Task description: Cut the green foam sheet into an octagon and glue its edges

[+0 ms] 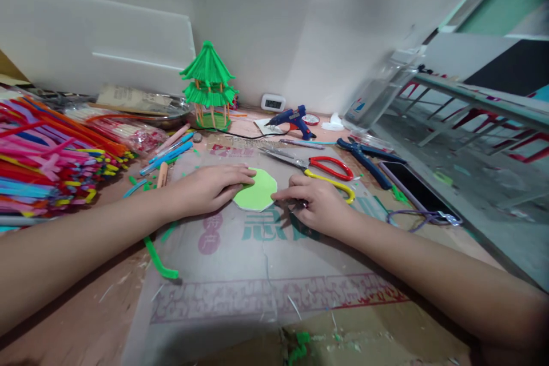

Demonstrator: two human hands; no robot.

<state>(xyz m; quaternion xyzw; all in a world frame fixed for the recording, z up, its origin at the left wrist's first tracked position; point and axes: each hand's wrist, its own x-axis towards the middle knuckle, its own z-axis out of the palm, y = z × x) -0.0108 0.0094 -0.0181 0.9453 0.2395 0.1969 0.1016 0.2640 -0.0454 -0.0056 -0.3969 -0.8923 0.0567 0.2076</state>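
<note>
A light green octagonal card (258,190) with a pale edge lies on the printed plastic sheet between my hands. My left hand (210,186) rests flat at its left side, fingers stretched over the upper left edge. At the right edge, the index finger of my right hand (319,203) touches the card. The other fingers of that hand are curled, and a small dark thing shows among them, too hidden to name. Scissors (306,163) with one red and one yellow handle lie just behind my right hand.
Behind stand a green two-tiered pavilion model (209,83), a blue glue gun (294,121) and a small digital clock (273,103). Pliers (364,154) and a phone (416,189) lie right. Pipe cleaners (51,160) are heaped left. A green strip (159,260) lies near my left forearm.
</note>
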